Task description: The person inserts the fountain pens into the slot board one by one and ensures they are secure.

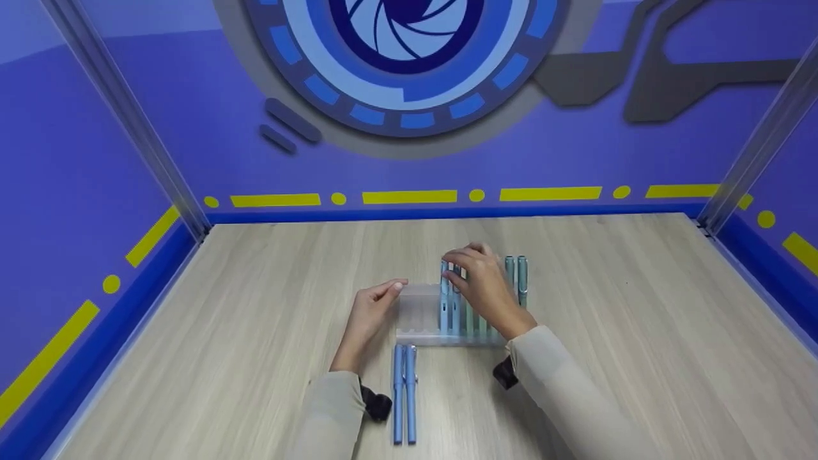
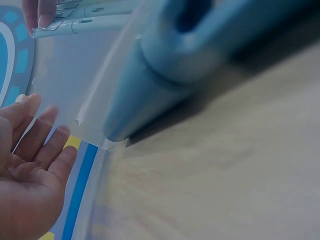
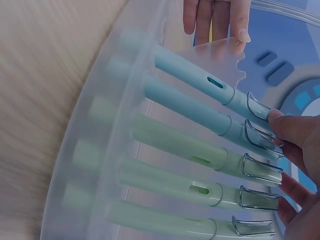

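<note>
A clear plastic pen stand (image 1: 416, 312) stands on the table with several pens upright in its slots. My left hand (image 1: 372, 308) pinches the stand's upper left corner between thumb and forefinger. My right hand (image 1: 487, 284) reaches over the row and pinches the capped end of the leftmost light blue pen (image 3: 200, 77), whose lower end is in the stand. Beside it are another blue pen (image 3: 185, 106) and several pale green pens (image 3: 175, 140). Two darker green pens (image 1: 523, 278) show at the right, past my right hand, which hides part of the row.
Two blue pens (image 1: 404, 393) lie side by side on the wooden table (image 1: 613, 358), in front of the stand and between my forearms. Purple printed panels (image 1: 409, 172) wall the table at the back and sides.
</note>
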Motion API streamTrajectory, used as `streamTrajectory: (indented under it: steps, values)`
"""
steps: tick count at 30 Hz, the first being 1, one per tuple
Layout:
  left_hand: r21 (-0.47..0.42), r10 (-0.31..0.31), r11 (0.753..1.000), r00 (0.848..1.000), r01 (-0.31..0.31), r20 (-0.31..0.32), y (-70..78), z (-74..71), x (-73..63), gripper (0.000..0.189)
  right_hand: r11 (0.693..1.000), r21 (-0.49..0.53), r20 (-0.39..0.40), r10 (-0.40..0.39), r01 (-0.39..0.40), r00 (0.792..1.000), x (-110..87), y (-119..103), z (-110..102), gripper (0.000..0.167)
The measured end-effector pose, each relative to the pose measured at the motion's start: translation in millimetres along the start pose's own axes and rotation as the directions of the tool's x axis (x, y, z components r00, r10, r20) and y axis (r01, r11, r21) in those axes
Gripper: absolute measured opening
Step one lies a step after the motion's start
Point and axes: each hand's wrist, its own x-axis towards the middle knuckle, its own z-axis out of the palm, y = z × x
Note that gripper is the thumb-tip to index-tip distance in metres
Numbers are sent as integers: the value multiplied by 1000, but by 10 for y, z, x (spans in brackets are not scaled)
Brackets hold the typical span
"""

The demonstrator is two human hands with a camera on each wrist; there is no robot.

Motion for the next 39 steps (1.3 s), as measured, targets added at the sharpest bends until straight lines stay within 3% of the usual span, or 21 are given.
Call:
streamTrajectory:
  steps: [17,24,28,31,35,37,39]
  values:
    - [-24,-18,1000,1000,18,-2,-7,16,11,35,999,-25,-70,-26,25,997,-64,7,60,32]
    - [-23,-14,1000,1000,14,5,56,3,-12,35,994,45,-168,-88,97,982,-137,-83,63,30]
    - [-8,22,1000,1000,-22,10,113,-8,-42,35,983,129,-188,-104,130,977,-214,-174,73,27]
    - [-1,18,1000,1000,-18,3,177,-10,-69,33,967,229,-157,-73,108,985,-291,-235,90,23]
    - [-7,-15,1000,1000,15,-10,163,4,-50,31,932,361,-8,9,-6,1000,-400,-291,127,19]
    - [3,-11,1000,1000,11,-11,86,14,-13,32,915,396,105,44,-82,994,-449,-307,147,19]
    - [11,-1,1000,1000,1,-10,38,16,4,33,896,414,219,70,-158,973,-491,-309,173,20]
